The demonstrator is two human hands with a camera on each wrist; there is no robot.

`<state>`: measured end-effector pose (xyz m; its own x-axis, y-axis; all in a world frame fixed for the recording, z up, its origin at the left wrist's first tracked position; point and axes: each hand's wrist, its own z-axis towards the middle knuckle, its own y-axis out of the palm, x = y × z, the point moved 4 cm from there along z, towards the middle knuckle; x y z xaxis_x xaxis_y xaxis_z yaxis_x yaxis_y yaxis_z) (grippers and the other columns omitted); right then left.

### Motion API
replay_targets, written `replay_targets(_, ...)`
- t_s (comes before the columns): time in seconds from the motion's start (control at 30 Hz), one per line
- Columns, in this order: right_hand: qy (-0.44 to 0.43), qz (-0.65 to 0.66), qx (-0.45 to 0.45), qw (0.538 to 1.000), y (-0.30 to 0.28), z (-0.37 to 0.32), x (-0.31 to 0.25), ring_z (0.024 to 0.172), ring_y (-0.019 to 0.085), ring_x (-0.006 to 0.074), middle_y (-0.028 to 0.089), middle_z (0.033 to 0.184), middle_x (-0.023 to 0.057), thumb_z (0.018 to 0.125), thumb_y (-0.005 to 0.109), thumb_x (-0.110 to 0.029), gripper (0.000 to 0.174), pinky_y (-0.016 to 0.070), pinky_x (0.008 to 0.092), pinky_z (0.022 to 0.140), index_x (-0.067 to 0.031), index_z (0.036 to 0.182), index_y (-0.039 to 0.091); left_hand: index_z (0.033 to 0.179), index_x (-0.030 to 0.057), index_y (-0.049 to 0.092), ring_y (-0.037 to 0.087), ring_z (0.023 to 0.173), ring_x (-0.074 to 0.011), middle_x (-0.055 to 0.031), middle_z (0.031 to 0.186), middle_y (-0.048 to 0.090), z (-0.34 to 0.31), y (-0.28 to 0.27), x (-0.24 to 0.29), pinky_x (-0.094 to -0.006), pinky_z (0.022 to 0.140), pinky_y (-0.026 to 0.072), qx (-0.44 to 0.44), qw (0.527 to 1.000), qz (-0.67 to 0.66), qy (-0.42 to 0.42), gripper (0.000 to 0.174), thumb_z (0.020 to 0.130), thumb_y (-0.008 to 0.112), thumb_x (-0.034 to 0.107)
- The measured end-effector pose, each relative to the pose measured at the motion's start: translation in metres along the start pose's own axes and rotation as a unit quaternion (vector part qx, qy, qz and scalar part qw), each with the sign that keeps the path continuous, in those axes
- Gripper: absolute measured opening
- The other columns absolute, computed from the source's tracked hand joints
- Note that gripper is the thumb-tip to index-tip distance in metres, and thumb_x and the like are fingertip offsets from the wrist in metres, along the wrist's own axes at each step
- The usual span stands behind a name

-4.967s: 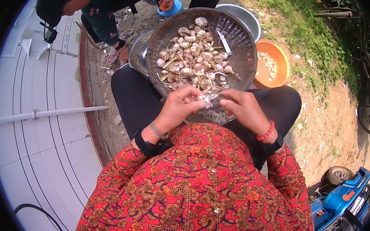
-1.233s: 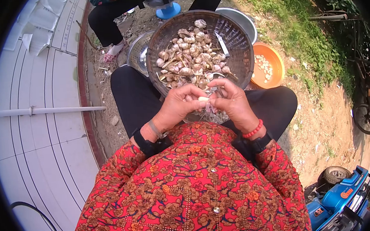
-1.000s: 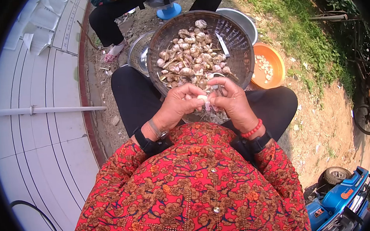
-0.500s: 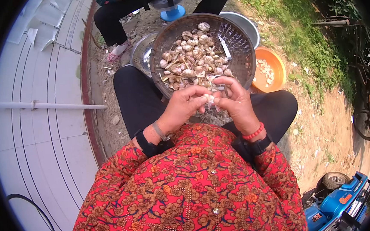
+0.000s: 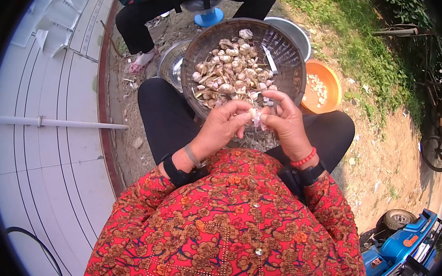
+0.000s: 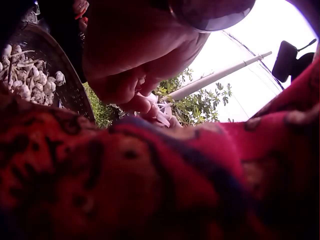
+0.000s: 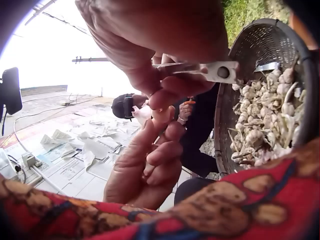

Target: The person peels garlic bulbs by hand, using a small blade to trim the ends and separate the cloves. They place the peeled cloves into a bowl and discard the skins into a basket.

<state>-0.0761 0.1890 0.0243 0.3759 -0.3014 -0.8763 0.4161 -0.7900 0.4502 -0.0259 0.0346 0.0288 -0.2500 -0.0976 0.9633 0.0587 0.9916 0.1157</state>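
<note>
Between the fingertips of both hands is a pale garlic clove (image 5: 253,113) with papery skin on it. My left hand (image 5: 214,131) pinches the clove from the left. From the right, my right hand (image 5: 289,128) pinches at the skin, its thumb and finger close to the left fingertips. The right wrist view shows a small metal tool (image 7: 222,71) held in the right hand (image 7: 155,40), with the left hand (image 7: 145,175) below and loose skin (image 7: 141,114) beside the clove. Just beyond the hands, a woven basket (image 5: 295,79) holds garlic bulbs (image 5: 226,68).
A knife (image 5: 270,60) lies inside the basket on the right. Outside it stand an orange basin (image 5: 336,86) with peeled cloves, a metal basin (image 5: 295,33) and a perforated metal bowl (image 5: 171,64). Another person's legs (image 5: 136,28) are across the basket.
The hands have stayed together around garlic, and the right fingers have moved in against the left ones. The person opposite no longer leans in at upper left. The head view has shifted slightly.
</note>
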Motion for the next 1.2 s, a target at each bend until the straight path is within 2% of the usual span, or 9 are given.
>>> replay_targets(0.17,-0.031,-0.095,-0.032,0.994,0.013,-0.001,-0.004,0.072,0.054,0.0047,0.058,0.084,-0.0007,0.083,0.060,0.004,0.043,0.0448,0.0196,0.061,-0.0049,0.124,0.050,0.106,0.0046,0.062,0.052,0.061,-0.0040,0.0004,0.081,0.059,0.000,0.001,-0.003,-0.0179,0.053,0.0418,-0.030,0.998,0.053,-0.008,0.022,0.089,0.066,0.018)
replay_targets(0.47,-0.009,-0.042,-0.041,0.998,0.016,0.002,-0.003,0.074,0.055,0.0058,0.057,0.086,-0.0005,0.081,0.059,0.006,0.044,0.0455,0.0206,0.062,-0.0047,0.123,0.050,0.112,0.0023,0.060,0.044,0.058,-0.0018,-0.0005,0.085,0.058,-0.002,-0.004,-0.007,-0.0165,0.048,0.0319,-0.083,0.975,-0.177,-0.103,0.024,0.095,0.057,0.020)
replay_targets(0.57,-0.001,-0.032,-0.039,0.999,0.017,0.003,-0.003,0.073,0.056,0.0069,0.058,0.085,0.0003,0.082,0.060,0.005,0.044,0.0451,0.0203,0.062,-0.0050,0.123,0.049,0.113,0.0031,0.056,0.047,0.061,-0.0035,-0.0029,0.089,0.059,0.000,-0.007,-0.012,-0.0161,0.049,0.0331,-0.111,0.971,-0.192,-0.093,0.025,0.097,0.052,0.021)
replay_targets(0.67,0.017,-0.006,-0.037,0.999,0.017,0.005,-0.001,0.072,0.057,0.0081,0.059,0.084,0.0017,0.082,0.059,0.005,0.045,0.0446,0.0198,0.061,-0.0048,0.125,0.048,0.113,0.0031,0.054,0.047,0.058,-0.0039,-0.0058,0.088,0.060,0.001,-0.010,-0.017,-0.0171,0.047,0.0321,-0.121,0.951,-0.274,-0.076,0.024,0.100,0.045,0.022)
replay_targets(0.77,0.036,0.022,-0.029,0.999,0.016,0.007,0.001,0.072,0.058,0.0090,0.060,0.084,0.0029,0.083,0.059,0.005,0.046,0.0446,0.0196,0.061,-0.0043,0.126,0.046,0.115,0.0038,0.049,0.045,0.054,-0.0047,-0.0072,0.087,0.060,0.002,-0.012,-0.018,-0.0176,0.044,0.0311,-0.110,0.946,-0.290,-0.093,0.023,0.101,0.042,0.021)
replay_targets(0.87,0.046,0.040,-0.022,0.998,0.011,0.009,0.007,0.071,0.059,0.0098,0.061,0.085,0.0041,0.083,0.057,0.005,0.045,0.0450,0.0196,0.060,-0.0038,0.126,0.046,0.112,0.0047,0.052,0.048,0.054,-0.0049,-0.0062,0.088,0.061,0.003,-0.014,-0.019,-0.0172,0.044,0.0319,-0.100,0.951,-0.273,-0.110,0.021,0.100,0.047,0.021)
replay_targets(0.97,0.055,0.037,-0.014,0.998,0.010,0.010,0.008,0.071,0.059,0.0103,0.061,0.085,0.0055,0.084,0.057,0.004,0.044,0.0449,0.0188,0.059,-0.0036,0.126,0.046,0.108,0.0055,0.055,0.050,0.056,-0.0046,-0.0053,0.089,0.062,0.002,-0.016,-0.019,-0.0168,0.044,0.0324,-0.072,0.983,-0.129,-0.113,0.019,0.097,0.052,0.022)
replay_targets(1.07,0.068,0.018,-0.018,0.997,0.010,0.010,0.007,0.071,0.059,0.0102,0.062,0.085,0.0060,0.084,0.057,0.004,0.045,0.0441,0.0181,0.058,-0.0035,0.126,0.045,0.104,0.0059,0.056,0.052,0.058,-0.0039,-0.0040,0.088,0.062,0.001,-0.016,-0.018,-0.0158,0.045,0.0335,-0.066,0.986,-0.095,-0.119,0.018,0.095,0.057,0.022)
replay_targets(1.2,0.085,0.016,-0.024,0.996,0.017,0.009,0.000,0.068,0.057,0.0088,0.061,0.084,0.0042,0.083,0.057,0.003,0.045,0.0427,0.0174,0.056,-0.0038,0.126,0.046,0.103,0.0050,0.056,0.052,0.059,-0.0033,-0.0044,0.086,0.063,0.003,-0.018,-0.023,-0.0149,0.046,0.0345,-0.075,0.975,-0.172,-0.122,0.015,0.095,0.056,0.017)
